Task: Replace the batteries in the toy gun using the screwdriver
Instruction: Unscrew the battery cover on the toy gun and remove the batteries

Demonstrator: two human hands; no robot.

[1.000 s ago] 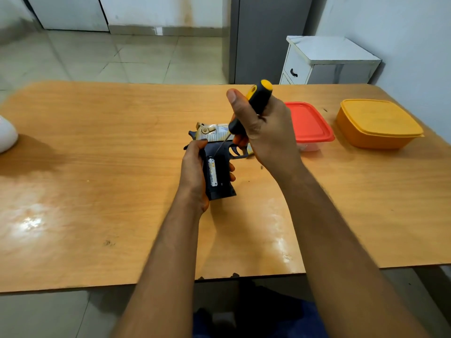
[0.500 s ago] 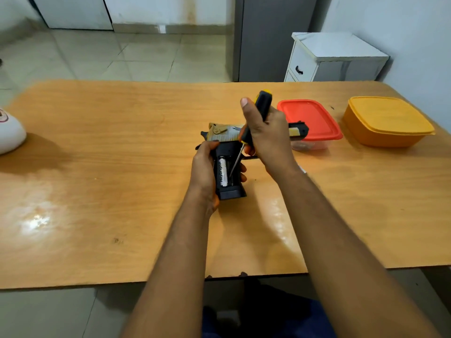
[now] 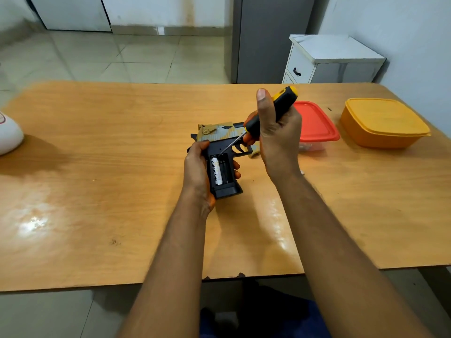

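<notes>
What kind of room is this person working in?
Probably a room in a home, not a workshop. There is a plain wooden table with lidded plastic food containers, a tiled floor, and a small white bedside-style cabinet against the wall.

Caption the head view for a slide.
Left hand grips black-and-tan plastic toy gun; right hand aims yellow-and-black-handled screwdriver into its open battery compartment.

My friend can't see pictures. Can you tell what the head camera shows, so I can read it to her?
A person's left hand grips a toy gun with its battery slot open and one battery inside. The right hand holds a screwdriver, its tip at the slot. Red and orange boxes sit on the wooden table.
</notes>
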